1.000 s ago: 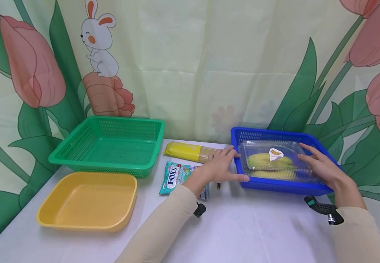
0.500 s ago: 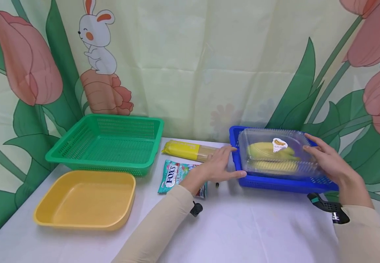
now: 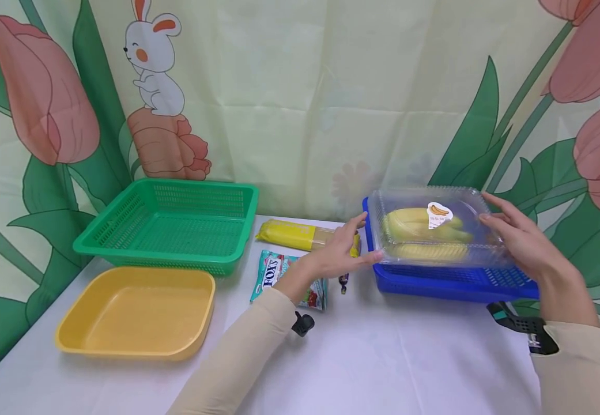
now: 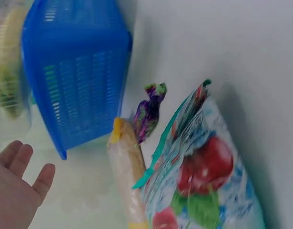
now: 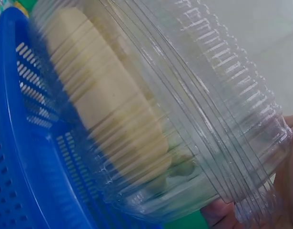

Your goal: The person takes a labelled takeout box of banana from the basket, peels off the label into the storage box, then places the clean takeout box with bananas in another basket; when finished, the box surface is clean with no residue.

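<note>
A clear plastic clamshell box (image 3: 465, 230) with bananas (image 3: 414, 227) inside and a white banana label is raised over the blue basket (image 3: 434, 285). My right hand (image 3: 525, 239) grips its right end, thumb on the lid side. In the right wrist view, fingers (image 5: 217, 212) show beneath the box's ribbed edge. The left hand (image 3: 336, 253) is at the box's left end with fingers spread, its thumb tip right at the lower left corner. In the left wrist view those fingers (image 4: 22, 160) are extended beside the blue basket (image 4: 79, 90).
A yellow pasta pack (image 3: 289, 235), a teal FOX'S candy bag (image 3: 274, 271) and a purple wrapped candy (image 3: 343, 281) lie left of the blue basket, partly behind the left arm. Further left stand a green basket (image 3: 196, 230) and a yellow tub (image 3: 139, 314).
The banana box has risen out of the blue basket, lifted at its right end by my right hand. My left hand has come off the basket's rim to the box's left end.
</note>
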A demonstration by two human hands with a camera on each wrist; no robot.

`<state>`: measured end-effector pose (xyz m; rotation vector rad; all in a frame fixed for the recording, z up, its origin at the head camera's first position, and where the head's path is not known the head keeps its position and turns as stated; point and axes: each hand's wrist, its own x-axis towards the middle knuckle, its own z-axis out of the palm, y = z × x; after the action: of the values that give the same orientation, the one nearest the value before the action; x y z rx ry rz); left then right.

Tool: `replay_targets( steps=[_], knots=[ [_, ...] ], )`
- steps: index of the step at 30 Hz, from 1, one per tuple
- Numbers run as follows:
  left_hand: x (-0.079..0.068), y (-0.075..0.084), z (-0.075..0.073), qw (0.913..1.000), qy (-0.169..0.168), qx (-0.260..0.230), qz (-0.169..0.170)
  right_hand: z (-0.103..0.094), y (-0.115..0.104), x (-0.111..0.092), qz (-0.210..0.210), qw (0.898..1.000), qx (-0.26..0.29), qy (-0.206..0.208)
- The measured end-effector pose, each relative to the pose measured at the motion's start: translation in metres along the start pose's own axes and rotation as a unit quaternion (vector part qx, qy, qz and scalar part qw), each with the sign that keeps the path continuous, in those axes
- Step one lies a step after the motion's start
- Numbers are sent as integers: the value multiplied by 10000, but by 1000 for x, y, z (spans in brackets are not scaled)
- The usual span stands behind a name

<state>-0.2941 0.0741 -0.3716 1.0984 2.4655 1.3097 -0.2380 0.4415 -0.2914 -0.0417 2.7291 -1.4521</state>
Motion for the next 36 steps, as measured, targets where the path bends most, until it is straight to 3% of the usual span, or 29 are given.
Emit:
replay_targets(
  steps=[5, 11, 22, 36],
  knots=[
    [-8, 0, -15, 9982, 199, -572, 35, 12, -17, -3, -150, 9997, -54, 160],
    [-18, -6, -35, 9953, 380, -871, 163, 27, -30, 0, -337, 9993, 0, 170],
    [-41, -3, -68, 9960, 571, -644, 256, 57, -45, -1, -595, 9982, -114, 47],
    [-69, 4, -88, 9982, 505, -315, -27, 90, -57, 2, -740, 9965, -190, -330]
  ],
)
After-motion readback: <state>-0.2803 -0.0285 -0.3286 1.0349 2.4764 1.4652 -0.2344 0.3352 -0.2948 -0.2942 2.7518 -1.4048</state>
